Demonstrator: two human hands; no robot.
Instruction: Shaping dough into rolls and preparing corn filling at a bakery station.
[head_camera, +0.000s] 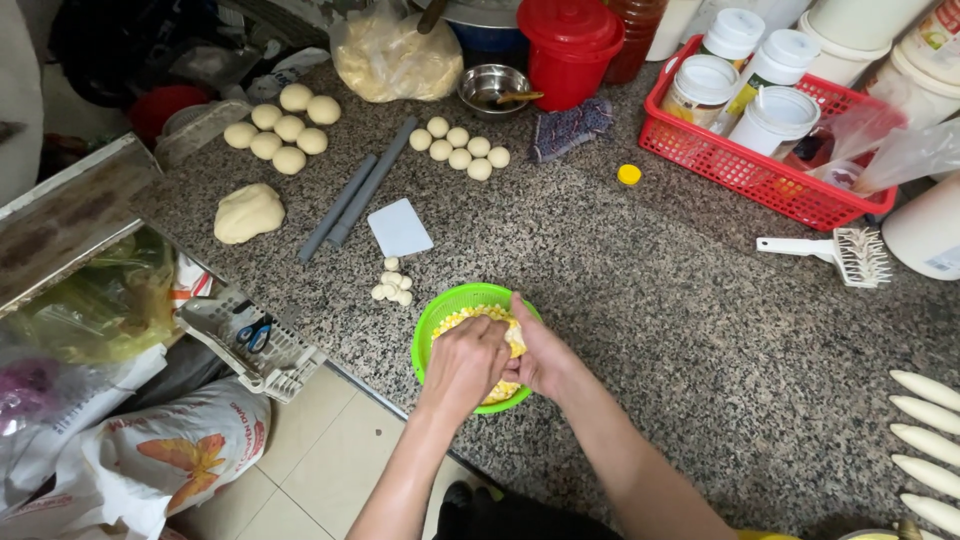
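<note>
Left hand and right hand closed together around a yellow corn cob, held over green colander of kernels at counter edge. Beyond: small dough bits, white scraper, 2 grey rods, dough balls, red basket.

Lower centre of frame: my left hand and right hand pressed together over yellow filling in a round green plastic bowl, on the speckled granite counter.
</note>
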